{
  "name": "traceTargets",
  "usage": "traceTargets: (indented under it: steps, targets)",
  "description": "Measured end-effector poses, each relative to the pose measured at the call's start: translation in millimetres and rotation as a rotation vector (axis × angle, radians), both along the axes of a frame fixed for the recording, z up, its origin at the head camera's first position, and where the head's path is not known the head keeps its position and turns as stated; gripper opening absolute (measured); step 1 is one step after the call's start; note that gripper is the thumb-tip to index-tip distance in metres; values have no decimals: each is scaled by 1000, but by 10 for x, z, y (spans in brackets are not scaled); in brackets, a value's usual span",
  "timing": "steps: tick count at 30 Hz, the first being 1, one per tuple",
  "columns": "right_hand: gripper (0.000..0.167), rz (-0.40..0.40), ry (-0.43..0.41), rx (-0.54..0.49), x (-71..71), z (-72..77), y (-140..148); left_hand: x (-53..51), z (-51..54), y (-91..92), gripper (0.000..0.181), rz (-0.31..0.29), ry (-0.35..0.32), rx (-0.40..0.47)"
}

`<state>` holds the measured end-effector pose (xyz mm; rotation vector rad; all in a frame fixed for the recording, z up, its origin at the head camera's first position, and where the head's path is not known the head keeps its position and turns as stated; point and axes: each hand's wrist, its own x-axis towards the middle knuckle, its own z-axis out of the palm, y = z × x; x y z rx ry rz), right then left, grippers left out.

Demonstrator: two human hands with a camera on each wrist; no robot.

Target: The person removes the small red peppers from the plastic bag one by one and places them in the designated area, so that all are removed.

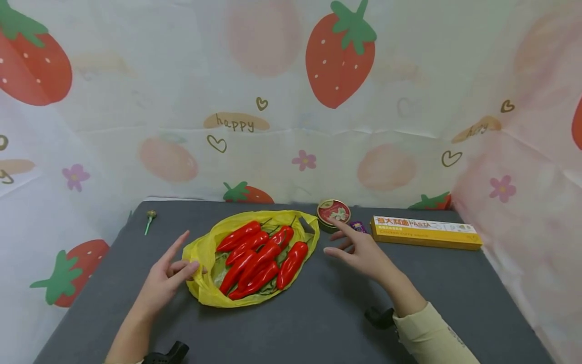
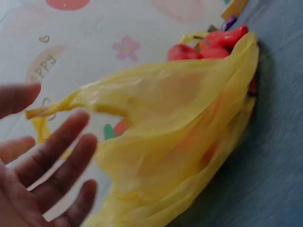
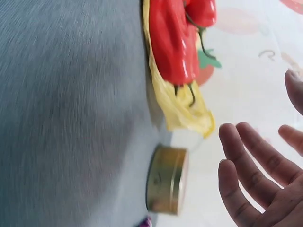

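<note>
Several glossy red chili peppers lie in an open yellow plastic bag left of the table's middle. Leafy green bits show beneath them. At the bag's left edge is my left hand, its fingers spread loosely. In the left wrist view, the bag's handle rises beside those fingers; contact cannot be made out. My right hand hovers right of the bag, fingers loosely extended and holding nothing. Just beyond its fingertips stands a round tin with a red lid; the right wrist view shows its gold side.
A yellow and white pasta box lies at the back right, with a small purple packet between it and the tin. At the back left lies a small green-stemmed item. A strawberry-print cloth hangs behind the dark grey table.
</note>
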<state>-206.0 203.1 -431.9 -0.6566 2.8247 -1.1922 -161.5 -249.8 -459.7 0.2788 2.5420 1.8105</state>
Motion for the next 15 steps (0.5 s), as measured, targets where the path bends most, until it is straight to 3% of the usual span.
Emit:
traceTargets:
  steps: [6, 15]
  targets:
    - [69, 13, -44, -2, -96, -131, -215, 19, -55, 57, 61, 30, 73, 31]
    - [66, -4, -141, -36, -226, -302, -408, 84, -125, 24, 46, 86, 73, 18]
